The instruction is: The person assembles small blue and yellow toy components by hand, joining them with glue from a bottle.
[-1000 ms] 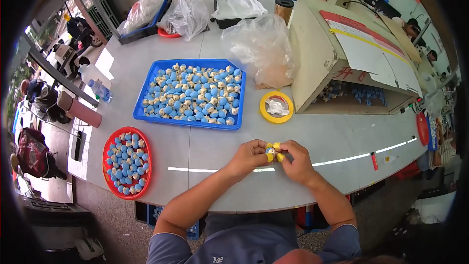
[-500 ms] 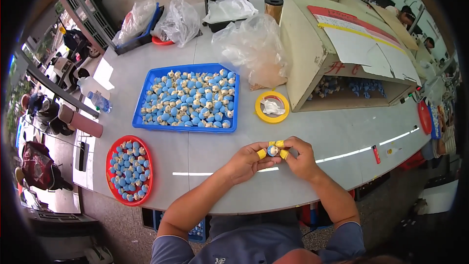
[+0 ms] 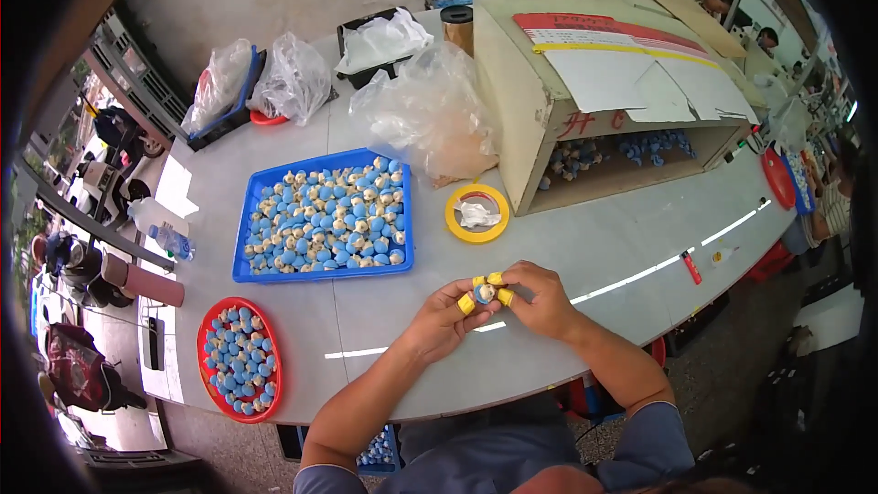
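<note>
My left hand [image 3: 442, 320] and my right hand [image 3: 538, 297] meet over the grey table [image 3: 585, 247] near its front edge. Both pinch one small blue and cream part [image 3: 485, 293] between their fingertips. Several fingertips wear yellow finger covers. A blue rectangular tray [image 3: 322, 216] filled with many blue and cream parts lies just beyond my hands. A red round tray [image 3: 240, 371] with blue parts sits at the front left.
A yellow ring-shaped dish [image 3: 476, 213] with crumpled white material lies right of the blue tray. A large open cardboard box [image 3: 608, 101] holds more blue parts. Clear plastic bags [image 3: 430, 110] stand behind. Other people work at the far right.
My hands stay together on the small part, fingers shifting slightly. The view has tilted a little, moving the table contents down and to the left in the picture.
</note>
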Demonstrator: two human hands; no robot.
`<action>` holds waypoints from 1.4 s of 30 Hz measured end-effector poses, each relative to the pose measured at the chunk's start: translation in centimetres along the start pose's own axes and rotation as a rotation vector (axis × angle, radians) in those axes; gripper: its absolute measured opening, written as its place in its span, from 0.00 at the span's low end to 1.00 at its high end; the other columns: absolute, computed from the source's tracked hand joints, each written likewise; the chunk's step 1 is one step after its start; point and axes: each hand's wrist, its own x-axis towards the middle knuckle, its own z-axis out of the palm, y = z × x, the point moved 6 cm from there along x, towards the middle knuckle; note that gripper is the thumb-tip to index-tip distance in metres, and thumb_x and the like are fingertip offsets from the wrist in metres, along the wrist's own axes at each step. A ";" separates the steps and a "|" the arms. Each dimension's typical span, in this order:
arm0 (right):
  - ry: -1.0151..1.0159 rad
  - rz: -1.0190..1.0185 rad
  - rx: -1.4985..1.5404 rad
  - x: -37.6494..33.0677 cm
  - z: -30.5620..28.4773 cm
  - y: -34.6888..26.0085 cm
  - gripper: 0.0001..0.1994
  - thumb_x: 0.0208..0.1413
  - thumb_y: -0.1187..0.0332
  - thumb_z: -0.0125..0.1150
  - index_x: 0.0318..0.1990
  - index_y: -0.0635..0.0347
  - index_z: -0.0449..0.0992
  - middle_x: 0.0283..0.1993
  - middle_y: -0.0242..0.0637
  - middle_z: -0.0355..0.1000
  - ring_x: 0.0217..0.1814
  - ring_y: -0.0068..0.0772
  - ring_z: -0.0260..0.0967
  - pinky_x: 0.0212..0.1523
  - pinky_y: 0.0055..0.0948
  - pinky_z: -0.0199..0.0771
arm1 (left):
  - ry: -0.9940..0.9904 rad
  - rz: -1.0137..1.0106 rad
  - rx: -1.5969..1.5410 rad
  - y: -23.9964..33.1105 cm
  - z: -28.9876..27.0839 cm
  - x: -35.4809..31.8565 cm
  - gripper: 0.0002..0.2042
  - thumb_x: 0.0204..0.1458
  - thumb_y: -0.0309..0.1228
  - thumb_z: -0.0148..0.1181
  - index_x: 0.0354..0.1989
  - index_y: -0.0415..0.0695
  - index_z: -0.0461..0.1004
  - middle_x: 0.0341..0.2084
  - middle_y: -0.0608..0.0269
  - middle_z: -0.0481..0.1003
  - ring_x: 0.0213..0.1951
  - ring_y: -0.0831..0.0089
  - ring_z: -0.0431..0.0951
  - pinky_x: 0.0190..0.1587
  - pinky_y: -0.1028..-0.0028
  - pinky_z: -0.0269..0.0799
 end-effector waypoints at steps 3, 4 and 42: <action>0.097 0.032 0.059 0.2 -1.3 0.1 0.10 0.47 0.82 0.59 0.39 0.65 0.73 0.34 0.40 0.73 0.35 0.33 0.72 0.37 0.27 0.72 | 0.076 0.017 0.007 0.3 -0.7 -0.3 0.15 0.59 0.25 0.52 0.54 0.39 0.66 0.48 0.54 0.73 0.49 0.65 0.76 0.50 0.74 0.76; 0.145 0.057 0.020 0.7 -2.4 0.4 0.10 0.48 0.82 0.58 0.40 0.65 0.73 0.34 0.40 0.73 0.34 0.31 0.72 0.36 0.27 0.72 | 0.102 0.022 -0.005 0.4 -1.1 -0.4 0.14 0.59 0.25 0.53 0.53 0.39 0.67 0.47 0.54 0.73 0.48 0.64 0.76 0.49 0.74 0.76; -0.151 0.048 -0.613 -0.8 -5.7 2.4 0.11 0.42 0.81 0.56 0.35 0.60 0.76 0.37 0.35 0.71 0.42 0.42 0.68 0.45 0.36 0.64 | 0.069 0.025 0.062 0.7 -0.9 -0.1 0.13 0.59 0.26 0.54 0.52 0.39 0.68 0.46 0.60 0.73 0.49 0.68 0.76 0.48 0.78 0.75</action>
